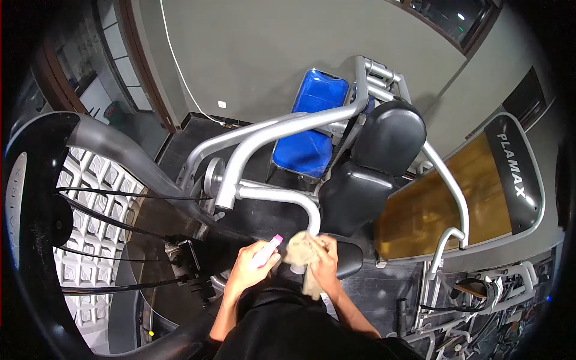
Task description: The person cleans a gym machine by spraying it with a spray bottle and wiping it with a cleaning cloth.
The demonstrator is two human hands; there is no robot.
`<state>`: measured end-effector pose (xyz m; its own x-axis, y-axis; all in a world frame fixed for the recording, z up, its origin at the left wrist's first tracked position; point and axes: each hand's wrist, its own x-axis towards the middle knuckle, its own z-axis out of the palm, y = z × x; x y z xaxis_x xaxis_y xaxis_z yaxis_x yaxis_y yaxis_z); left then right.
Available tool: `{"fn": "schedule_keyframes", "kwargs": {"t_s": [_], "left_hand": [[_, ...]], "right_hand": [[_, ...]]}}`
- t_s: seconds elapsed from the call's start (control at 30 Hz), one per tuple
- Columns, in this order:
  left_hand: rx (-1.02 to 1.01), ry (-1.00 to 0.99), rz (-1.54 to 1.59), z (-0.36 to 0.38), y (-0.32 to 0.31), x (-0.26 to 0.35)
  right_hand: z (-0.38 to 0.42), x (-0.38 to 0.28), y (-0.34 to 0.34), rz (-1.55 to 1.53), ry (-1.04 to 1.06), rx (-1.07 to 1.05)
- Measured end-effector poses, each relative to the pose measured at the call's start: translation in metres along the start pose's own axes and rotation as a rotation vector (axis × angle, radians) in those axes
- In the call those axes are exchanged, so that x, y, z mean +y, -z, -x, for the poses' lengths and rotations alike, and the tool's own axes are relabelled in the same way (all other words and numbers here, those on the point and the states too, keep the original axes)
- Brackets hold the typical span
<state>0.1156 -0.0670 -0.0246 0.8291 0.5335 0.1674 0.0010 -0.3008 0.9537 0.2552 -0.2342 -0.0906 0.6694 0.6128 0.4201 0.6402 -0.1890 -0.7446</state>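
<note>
In the head view my left hand [251,267] is closed around a small white bottle [261,258] with a pink cap, tilted up to the right. My right hand [324,264] grips a crumpled beige cloth [301,249], part of which hangs down below the fingers. The cloth lies against the lower end of a curved silver handle bar [309,210] of a gym machine. Whether the fingers press the cloth onto the bar is hard to see. Beneath my hands is a black padded cushion [350,259].
Ahead stands the machine's black seat [355,198] and backrest [390,137], framed by silver tubes [276,129]. A blue padded chair [303,153] is behind it. A PLAMAX panel [450,198] rises at right; cables [132,231] stretch across the left. Metal equipment [480,306] crowds the lower right.
</note>
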Motion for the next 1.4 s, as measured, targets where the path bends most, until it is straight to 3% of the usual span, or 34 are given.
{"fn": "schedule_keyframes", "kwargs": {"t_s": [0.2,0.3,0.37,0.5,0.57,0.77,0.87,1.0,1.17,1.4], "left_hand": [[-0.026,-0.005,0.011,-0.008,0.001,-0.002],[-0.052,0.080,0.044,-0.009,0.005,0.002],[-0.032,-0.005,0.056,-0.009,0.006,0.002],[-0.005,-0.024,0.050,-0.009,0.010,-0.001],[-0.031,0.067,0.037,-0.010,0.015,0.000],[0.050,-0.019,0.077,-0.010,0.016,-0.002],[0.067,-0.018,0.064,-0.007,0.019,-0.002],[0.103,-0.007,0.032,0.002,0.024,-0.001],[0.112,0.159,0.025,0.016,0.033,0.001],[0.183,0.131,-0.024,0.028,0.037,0.003]], "right_hand": [[-0.091,-0.014,-0.004,-0.149,-0.131,0.224],[-0.077,0.007,-0.017,-0.236,-0.159,0.179],[-0.052,0.003,-0.017,-0.151,-0.106,0.145],[0.010,0.005,-0.019,-0.174,-0.210,0.083],[0.028,0.002,-0.017,-0.138,-0.200,-0.013],[-0.042,-0.007,-0.010,-0.402,-0.248,-0.043],[-0.100,-0.010,0.008,-0.145,-0.012,-0.206],[-0.157,-0.014,0.002,0.028,0.072,-0.510],[-0.206,-0.003,-0.055,0.209,0.119,-0.884],[-0.242,-0.045,-0.124,0.294,-0.077,-1.230]]}}
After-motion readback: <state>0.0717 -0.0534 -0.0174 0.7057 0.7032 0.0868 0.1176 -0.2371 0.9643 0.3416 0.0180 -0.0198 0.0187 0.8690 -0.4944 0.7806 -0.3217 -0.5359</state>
